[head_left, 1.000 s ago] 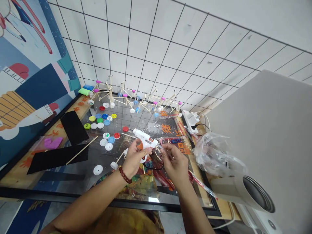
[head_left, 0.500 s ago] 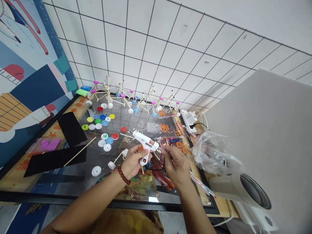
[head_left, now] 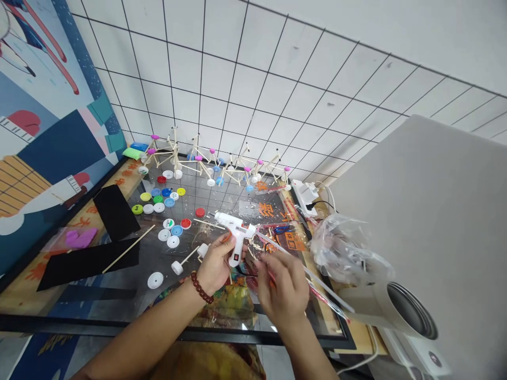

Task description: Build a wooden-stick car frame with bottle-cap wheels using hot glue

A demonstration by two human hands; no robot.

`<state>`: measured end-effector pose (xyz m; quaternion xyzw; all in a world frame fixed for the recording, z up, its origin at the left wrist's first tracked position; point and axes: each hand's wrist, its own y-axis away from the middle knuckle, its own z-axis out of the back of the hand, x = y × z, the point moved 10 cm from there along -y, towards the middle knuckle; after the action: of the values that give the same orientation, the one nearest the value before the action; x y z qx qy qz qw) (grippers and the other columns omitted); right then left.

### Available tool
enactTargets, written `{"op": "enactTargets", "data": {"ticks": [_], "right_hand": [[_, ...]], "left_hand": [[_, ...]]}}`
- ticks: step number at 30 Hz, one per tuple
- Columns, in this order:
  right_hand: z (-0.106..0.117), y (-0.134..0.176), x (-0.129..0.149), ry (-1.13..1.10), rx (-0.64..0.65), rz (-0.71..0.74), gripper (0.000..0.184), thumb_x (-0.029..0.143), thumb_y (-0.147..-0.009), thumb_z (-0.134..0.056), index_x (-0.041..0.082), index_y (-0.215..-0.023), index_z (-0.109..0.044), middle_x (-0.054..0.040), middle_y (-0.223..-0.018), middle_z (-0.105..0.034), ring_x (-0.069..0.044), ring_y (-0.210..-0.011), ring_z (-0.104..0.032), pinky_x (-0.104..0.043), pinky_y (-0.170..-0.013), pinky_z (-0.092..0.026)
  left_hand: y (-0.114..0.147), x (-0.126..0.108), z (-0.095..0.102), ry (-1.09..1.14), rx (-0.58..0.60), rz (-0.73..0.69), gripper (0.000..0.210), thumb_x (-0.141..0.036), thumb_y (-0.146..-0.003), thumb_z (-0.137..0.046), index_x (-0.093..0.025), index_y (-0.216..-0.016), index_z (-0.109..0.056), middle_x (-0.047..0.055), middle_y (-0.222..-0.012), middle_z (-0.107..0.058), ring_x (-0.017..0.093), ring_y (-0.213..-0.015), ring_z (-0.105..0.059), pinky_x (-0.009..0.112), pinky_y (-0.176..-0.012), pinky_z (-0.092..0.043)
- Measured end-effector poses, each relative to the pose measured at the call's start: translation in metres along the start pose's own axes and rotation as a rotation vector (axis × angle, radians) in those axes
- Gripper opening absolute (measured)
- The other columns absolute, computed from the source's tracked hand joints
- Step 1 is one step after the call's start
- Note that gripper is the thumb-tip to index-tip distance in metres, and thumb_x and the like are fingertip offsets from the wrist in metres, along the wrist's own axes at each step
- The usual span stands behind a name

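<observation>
- So, left hand (head_left: pixel 216 261) has its fingers wrapped around the glue gun (head_left: pixel 236 247), which sits upright in them.
- Right hand (head_left: pixel 283 287): fingers half curled, blurred; can't tell if they pinch anything.
- Glue stick (head_left: pixel 328 289) runs from the gun's rear past the right knuckles; looks inserted, most length outside.
- Done: stick frames (head_left: pixel 198 158) stand assembled beyond the fingers. Remaining: loose caps (head_left: pixel 173 241), left of the left fingers, look unused.
- Hidden: the inserted end; grip partly, under left fingers.
</observation>
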<state>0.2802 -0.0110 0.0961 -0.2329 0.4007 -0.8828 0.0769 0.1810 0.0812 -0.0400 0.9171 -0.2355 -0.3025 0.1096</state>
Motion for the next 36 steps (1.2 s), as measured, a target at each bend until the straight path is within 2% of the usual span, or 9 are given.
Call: {"op": "enactTargets", "data": {"ticks": [2, 4, 8, 13, 17, 20, 22, 30, 36], "right_hand": [[-0.017, 0.014, -0.009, -0.152, 0.124, -0.095, 0.006, 0.023, -0.085, -0.067, 0.021, -0.090, -0.064, -0.0036, -0.081, -0.066, -0.017, -0.073, -0.061, -0.031, -0.069, -0.050], [-0.041, 0.026, -0.036, -0.307, 0.245, -0.338, 0.017, 0.032, -0.085, -0.067, 0.020, -0.096, -0.062, -0.0028, -0.081, -0.066, -0.017, -0.071, -0.061, -0.029, -0.065, -0.051], [-0.092, 0.028, -0.062, -0.767, 0.339, -0.630, 0.044, 0.047, -0.086, -0.064, 0.021, -0.121, -0.059, -0.0095, -0.114, -0.069, -0.025, -0.105, -0.064, -0.039, -0.088, -0.053], [-0.125, 0.021, -0.063, -1.095, 0.300, -0.848, 0.040, 0.052, -0.084, -0.065, 0.020, -0.106, -0.070, -0.0076, -0.097, -0.075, -0.024, -0.084, -0.070, -0.037, -0.073, -0.056], [-0.128, 0.015, -0.058, -1.241, 0.281, -0.877, 0.038, 0.053, -0.080, -0.069, 0.020, -0.100, -0.071, -0.0092, -0.099, -0.075, -0.025, -0.088, -0.070, -0.038, -0.076, -0.057], [-0.132, 0.012, -0.059, -1.302, 0.313, -0.885, 0.035, 0.052, -0.080, -0.070, 0.020, -0.092, -0.072, -0.0083, -0.090, -0.074, -0.025, -0.087, -0.069, -0.039, -0.077, -0.056], [-0.132, 0.012, -0.063, -1.312, 0.303, -0.909, 0.034, 0.051, -0.079, -0.071, 0.020, -0.091, -0.071, -0.0075, -0.087, -0.073, -0.024, -0.084, -0.069, -0.037, -0.073, -0.056], [-0.138, 0.018, -0.059, -1.408, 0.343, -0.974, 0.033, 0.050, -0.076, -0.074, 0.021, -0.090, -0.070, -0.0064, -0.094, -0.072, -0.015, -0.067, -0.059, -0.029, -0.058, -0.049], [-0.140, 0.020, -0.053, -1.111, 0.493, -0.723, 0.036, 0.054, -0.088, -0.059, 0.020, -0.096, -0.070, -0.0061, -0.082, -0.072, -0.021, -0.073, -0.064, -0.033, -0.064, -0.050]], "left_hand": [[0.000, 0.001, -0.002, 0.040, 0.028, 0.028, 0.035, -0.028, -0.058, -0.089, -0.016, -0.083, -0.068, 0.002, -0.066, -0.070, 0.013, -0.058, -0.066, 0.022, -0.056, -0.051], [0.000, 0.003, -0.004, 0.054, 0.054, 0.046, 0.034, -0.025, -0.059, -0.088, -0.015, -0.084, -0.068, 0.002, -0.066, -0.070, 0.013, -0.057, -0.065, 0.023, -0.058, -0.052], [0.002, 0.013, -0.006, 0.056, 0.028, 0.043, 0.035, -0.022, -0.057, -0.089, -0.014, -0.084, -0.068, 0.001, -0.073, -0.070, 0.010, -0.063, -0.064, 0.020, -0.060, -0.050], [0.017, 0.008, -0.001, -0.118, -0.027, 0.020, 0.029, -0.032, -0.067, -0.084, -0.016, -0.079, -0.063, -0.002, -0.074, -0.064, 0.010, -0.068, -0.062, 0.021, -0.064, -0.050], [0.049, -0.069, 0.010, -0.858, 0.061, -0.305, 0.019, -0.029, -0.080, -0.071, -0.021, -0.097, -0.066, 0.003, -0.097, -0.069, 0.016, -0.091, -0.064, 0.029, -0.082, -0.050], [0.084, -0.140, 0.036, -1.369, -0.136, -0.649, 0.011, -0.028, -0.088, -0.062, -0.020, -0.092, -0.068, 0.004, -0.097, -0.069, 0.018, -0.092, -0.063, 0.031, -0.084, -0.048], [0.097, -0.161, 0.050, -1.574, -0.214, -0.734, 0.011, -0.029, -0.089, -0.060, -0.020, -0.091, -0.066, 0.004, -0.093, -0.068, 0.018, -0.087, -0.063, 0.031, -0.080, -0.048], [0.105, -0.139, 0.067, -2.065, -0.144, -0.574, 0.033, -0.033, -0.075, -0.076, -0.019, -0.103, -0.065, 0.009, -0.107, -0.066, 0.027, -0.100, -0.059, 0.039, -0.086, -0.049], [0.103, -0.138, 0.073, -2.092, -0.214, -0.530, 0.047, -0.040, -0.074, -0.077, -0.018, -0.113, -0.062, 0.011, -0.110, -0.065, 0.029, -0.099, -0.059, 0.042, -0.085, -0.049]]}}
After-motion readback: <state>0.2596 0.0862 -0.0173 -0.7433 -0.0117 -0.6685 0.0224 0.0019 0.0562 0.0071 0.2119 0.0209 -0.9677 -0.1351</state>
